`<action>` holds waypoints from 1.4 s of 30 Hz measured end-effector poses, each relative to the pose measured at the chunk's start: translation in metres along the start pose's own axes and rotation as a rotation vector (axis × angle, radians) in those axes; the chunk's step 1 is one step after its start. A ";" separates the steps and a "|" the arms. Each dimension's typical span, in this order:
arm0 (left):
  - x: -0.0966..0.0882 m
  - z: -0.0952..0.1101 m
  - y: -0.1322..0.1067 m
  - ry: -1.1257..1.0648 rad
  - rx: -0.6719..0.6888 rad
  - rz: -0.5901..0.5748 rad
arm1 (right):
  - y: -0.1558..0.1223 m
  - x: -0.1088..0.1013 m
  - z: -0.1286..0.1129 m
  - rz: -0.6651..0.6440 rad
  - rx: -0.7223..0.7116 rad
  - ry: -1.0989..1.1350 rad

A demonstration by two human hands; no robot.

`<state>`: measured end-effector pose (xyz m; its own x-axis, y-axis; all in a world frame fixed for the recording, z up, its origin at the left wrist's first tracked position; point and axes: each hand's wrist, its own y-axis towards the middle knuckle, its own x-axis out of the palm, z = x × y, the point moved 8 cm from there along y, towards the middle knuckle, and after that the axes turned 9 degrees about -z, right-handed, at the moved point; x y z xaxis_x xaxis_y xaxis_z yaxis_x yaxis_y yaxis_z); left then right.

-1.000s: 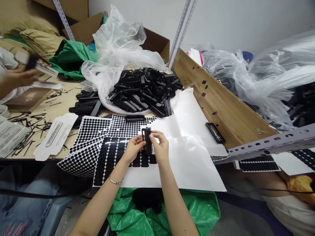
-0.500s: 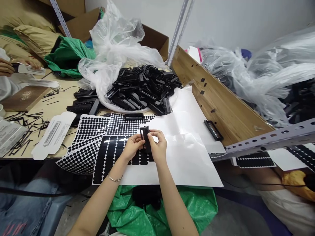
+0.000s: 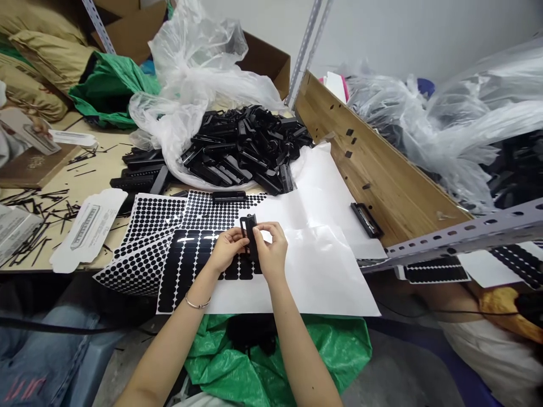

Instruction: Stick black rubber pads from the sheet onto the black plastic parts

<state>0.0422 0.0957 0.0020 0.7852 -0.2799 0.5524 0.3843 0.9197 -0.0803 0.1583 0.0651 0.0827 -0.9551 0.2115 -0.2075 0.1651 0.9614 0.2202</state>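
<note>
Between both hands a long black plastic piece with a slotted frame (image 3: 251, 237) stands tilted upright over the sticker sheet. My left hand (image 3: 227, 250) pinches its left edge with thumb and fingertips. On its right side, my right hand (image 3: 272, 249) grips it, thumb pressed along its face. Under the hands lies a white sheet (image 3: 322, 277) bearing rows of black oblong stickers (image 3: 185, 268). Sheets of round black dots (image 3: 150, 223) spread out to the left. A similar black piece (image 3: 229, 196) rests on the dots just beyond the hands.
A pile of black plastic pieces (image 3: 244, 150) in clear plastic film (image 3: 186, 90) lies behind. Another black piece (image 3: 366, 220) is beside the wooden board (image 3: 382, 164). A flattened white box (image 3: 87, 229) lies left; a co-worker's hand (image 3: 40, 127) is farther left. A green bag (image 3: 331, 350) hangs below.
The view has shifted slightly. Both hands keep their hold on the black plastic piece, almost unmoved. At far left, the co-worker's white carton has shifted.
</note>
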 end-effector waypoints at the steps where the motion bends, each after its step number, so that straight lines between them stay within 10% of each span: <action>1: 0.000 0.000 0.000 0.010 0.005 0.002 | 0.000 0.000 0.001 0.004 0.005 0.000; 20: -0.004 -0.001 0.000 0.029 -0.010 -0.048 | 0.006 -0.016 0.022 0.203 0.040 0.067; 29: 0.003 -0.007 -0.005 -0.070 -0.073 -0.208 | 0.021 0.024 0.007 -0.519 0.096 0.498; 39: 0.004 -0.008 -0.004 -0.041 -0.084 -0.176 | 0.013 0.025 0.010 -0.280 0.048 0.429; 42: 0.003 -0.006 -0.006 -0.030 -0.084 -0.173 | 0.007 0.026 0.009 -0.394 0.072 0.416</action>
<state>0.0455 0.0875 -0.0008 0.6896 -0.4224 0.5882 0.5527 0.8318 -0.0506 0.1367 0.0794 0.0698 -0.9618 -0.2383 0.1348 -0.2206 0.9661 0.1339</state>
